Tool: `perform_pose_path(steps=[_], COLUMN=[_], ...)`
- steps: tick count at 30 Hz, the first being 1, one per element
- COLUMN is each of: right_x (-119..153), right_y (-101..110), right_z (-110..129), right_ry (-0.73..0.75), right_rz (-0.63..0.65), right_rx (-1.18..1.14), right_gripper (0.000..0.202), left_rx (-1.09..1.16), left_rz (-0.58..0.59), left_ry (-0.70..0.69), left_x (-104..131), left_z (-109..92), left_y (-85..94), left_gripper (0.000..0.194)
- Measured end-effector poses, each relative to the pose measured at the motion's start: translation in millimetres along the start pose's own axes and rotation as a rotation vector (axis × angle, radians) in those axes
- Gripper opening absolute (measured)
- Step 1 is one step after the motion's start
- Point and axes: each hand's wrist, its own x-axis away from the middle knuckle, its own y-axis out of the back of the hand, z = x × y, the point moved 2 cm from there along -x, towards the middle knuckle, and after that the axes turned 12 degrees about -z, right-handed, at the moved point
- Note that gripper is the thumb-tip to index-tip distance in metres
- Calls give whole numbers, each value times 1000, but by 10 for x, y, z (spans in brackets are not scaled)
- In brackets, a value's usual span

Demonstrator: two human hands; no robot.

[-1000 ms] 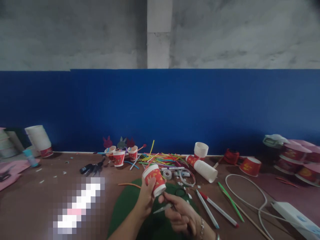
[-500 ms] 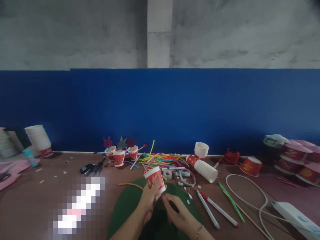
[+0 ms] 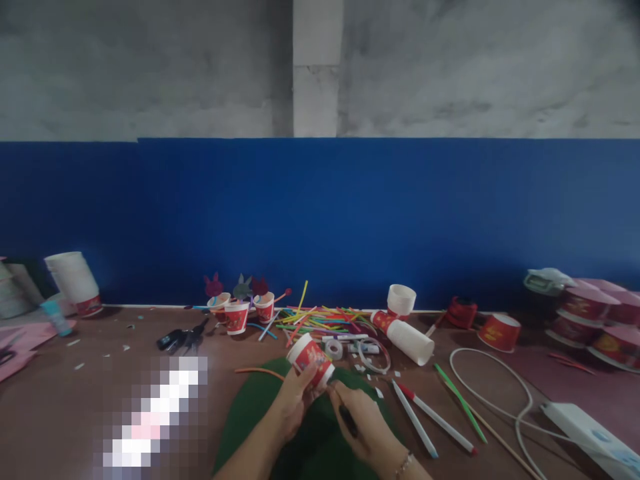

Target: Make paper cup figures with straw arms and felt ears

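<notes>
My left hand point(image 3: 295, 400) is closed round a red-and-white paper cup point(image 3: 311, 361), which is tilted on its side over the green mat point(image 3: 250, 413). Close against the cup's lower right end is my right hand point(image 3: 357, 417), its fingers wrapped round a dark-handled tool point(image 3: 347, 421). The tool's tip is hidden at the cup, so I cannot tell its kind or whether it goes into the cup. An orange straw point(image 3: 260, 371) lies just left of the cup, and a roll of tape point(image 3: 333, 349) sits behind it.
Colourful straws point(image 3: 325, 320) are piled at the back. Decorated cups point(image 3: 237, 317) stand left of them. Toppled stacked cups point(image 3: 410, 340), markers point(image 3: 415, 419), green straws point(image 3: 460, 403) and a power strip point(image 3: 593, 437) lie to the right. A black tool point(image 3: 185, 337) rests on the left.
The cup has tipped further over onto its side in my left hand. My right hand has shifted slightly right and stays by the cup's end. The view has moved a little.
</notes>
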Motion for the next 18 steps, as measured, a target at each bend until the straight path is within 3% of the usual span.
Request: perform_pose_path(steps=[2,3,5,8,10,11,13,16,18], right_x=[14,18,18,11,-5,-16,-51,-132,-184], right_y=[-8,-23,-67,-132,-133,-123,-82,85,237], right_z=[3,-8,-44,-77,-75,-78,-113,-200,-247], right_ry=[45,11,-134,-386,-450,-453,-435,-245,-79], right_rz=[-75,-35,148,580,806,855,757,265,-14], right_rx=[154,130,-102,-623,-847,-885,-791,-356,19], right_gripper=[17,18,30,48,48,47,48,42,32], left_rx=[-25,-33,-26,-12,-5,11,4,-255,-363], left_rz=[-18,-32,-68,-77,-50,-55,-106,-218,-268], left_ry=[-28,-30,-7,66,88,65,-75,-363,-421], left_x=[-1,7,35,89,100,88,28,-97,-169], left_z=[23,35,54,48,5,-33,-132,-271,-296], left_y=[-2,-8,-29,-68,-75,-61,8,159,240], left_gripper=[38,37,36,37,40,41,41,47,51])
